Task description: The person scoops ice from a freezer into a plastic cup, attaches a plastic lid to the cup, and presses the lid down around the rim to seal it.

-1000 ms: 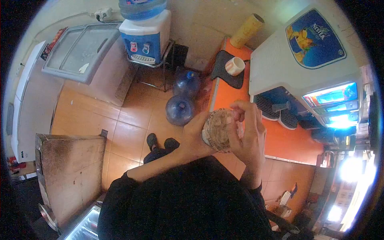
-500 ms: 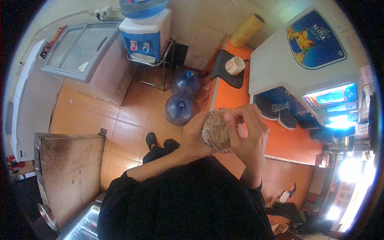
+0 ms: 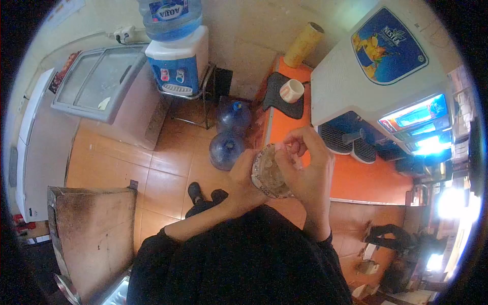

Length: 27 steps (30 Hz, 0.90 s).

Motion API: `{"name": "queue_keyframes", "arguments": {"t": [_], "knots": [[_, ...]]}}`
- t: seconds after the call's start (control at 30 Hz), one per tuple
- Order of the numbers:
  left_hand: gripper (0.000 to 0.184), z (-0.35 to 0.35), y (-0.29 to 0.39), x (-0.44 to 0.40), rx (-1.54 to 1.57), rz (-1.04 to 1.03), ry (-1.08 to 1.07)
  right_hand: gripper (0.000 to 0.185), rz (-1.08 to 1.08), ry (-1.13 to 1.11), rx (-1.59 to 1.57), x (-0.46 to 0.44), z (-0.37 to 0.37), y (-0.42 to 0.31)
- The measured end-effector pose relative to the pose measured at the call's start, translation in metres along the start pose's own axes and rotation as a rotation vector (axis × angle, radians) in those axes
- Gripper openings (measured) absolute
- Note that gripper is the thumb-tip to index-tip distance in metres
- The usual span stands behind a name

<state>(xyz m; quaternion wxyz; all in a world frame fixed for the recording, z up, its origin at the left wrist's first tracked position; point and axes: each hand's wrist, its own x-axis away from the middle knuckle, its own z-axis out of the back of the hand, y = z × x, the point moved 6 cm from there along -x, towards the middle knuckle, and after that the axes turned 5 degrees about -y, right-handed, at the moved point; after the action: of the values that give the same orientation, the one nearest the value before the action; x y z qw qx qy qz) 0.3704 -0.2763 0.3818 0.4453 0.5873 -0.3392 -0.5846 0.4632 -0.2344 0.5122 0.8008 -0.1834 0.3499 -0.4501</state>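
Close to my chest, my left hand [image 3: 244, 178] is wrapped round a clear cup [image 3: 269, 175] with printed lettering along its side. Something pale brown shows inside the cup. The fingers of my right hand [image 3: 310, 160] are pinched together at the cup's top edge, and what they grip there is too small to make out. Beyond the hands, a white mug [image 3: 292, 91] rests on a dark mat [image 3: 273, 94] on the orange counter [image 3: 345, 175].
A drink machine [image 3: 356, 81] and a yellow roll [image 3: 304, 44] stand on the counter. Two blue water bottles [image 3: 226, 151] are on the floor near the water dispenser [image 3: 178, 63]. A glass-topped freezer [image 3: 101, 81] is at left. Part of another person [image 3: 391, 236] shows at lower right.
The view has shifted, so the room sits slightly lower. The cup has turned a little in my hands, which keep their hold. The other person at lower right has come further into view.
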Motion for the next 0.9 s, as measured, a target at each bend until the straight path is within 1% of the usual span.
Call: {"name": "queue_keyframes", "arguments": {"t": [0.07, 0.1, 0.17, 0.2, 0.27, 0.4, 0.47, 0.5, 0.6, 0.67, 0.8, 0.87, 0.9], "knots": [[0.076, 0.004, 0.007, 0.000, -0.107, -0.067, 0.037, 0.017, 0.013, 0.040, 0.006, 0.000, -0.002, -0.003], [0.076, 0.002, 0.008, -0.001, -0.106, -0.075, 0.034, 0.017, 0.015, 0.048, 0.009, 0.001, -0.004, -0.004], [0.063, 0.005, 0.010, 0.001, -0.038, -0.110, 0.197, 0.017, -0.038, 0.071, -0.054, 0.002, -0.005, -0.001], [0.063, 0.003, 0.010, 0.002, -0.033, -0.113, 0.195, 0.017, -0.039, 0.074, -0.049, 0.003, -0.006, -0.001], [0.064, 0.001, 0.005, 0.005, 0.053, -0.039, 0.180, 0.017, -0.041, 0.090, -0.057, 0.005, -0.007, -0.001], [0.066, 0.001, 0.001, 0.006, 0.032, -0.081, 0.164, 0.017, -0.020, 0.079, -0.040, 0.008, -0.012, 0.000], [0.068, -0.002, -0.006, 0.009, 0.035, 0.004, 0.157, 0.017, -0.003, 0.139, 0.066, 0.011, -0.011, -0.003], [0.068, -0.001, -0.006, 0.010, 0.036, 0.006, 0.155, 0.017, -0.005, 0.138, 0.066, 0.011, -0.011, -0.003], [0.068, 0.003, -0.007, 0.010, 0.005, -0.033, 0.174, 0.016, 0.045, 0.130, 0.048, 0.009, -0.010, -0.006], [0.068, 0.001, -0.009, 0.008, -0.039, -0.057, 0.122, 0.014, 0.096, 0.113, 0.016, 0.007, -0.008, -0.009], [0.068, 0.007, 0.004, 0.004, -0.008, -0.062, 0.161, 0.011, 0.118, 0.065, -0.046, 0.008, -0.003, -0.007], [0.068, 0.009, 0.013, 0.001, -0.121, -0.101, 0.130, 0.010, 0.116, 0.023, -0.166, 0.011, -0.001, -0.001], [0.068, 0.010, 0.015, -0.001, -0.120, -0.101, 0.131, 0.010, 0.117, 0.023, -0.166, 0.013, -0.001, 0.003]]}}
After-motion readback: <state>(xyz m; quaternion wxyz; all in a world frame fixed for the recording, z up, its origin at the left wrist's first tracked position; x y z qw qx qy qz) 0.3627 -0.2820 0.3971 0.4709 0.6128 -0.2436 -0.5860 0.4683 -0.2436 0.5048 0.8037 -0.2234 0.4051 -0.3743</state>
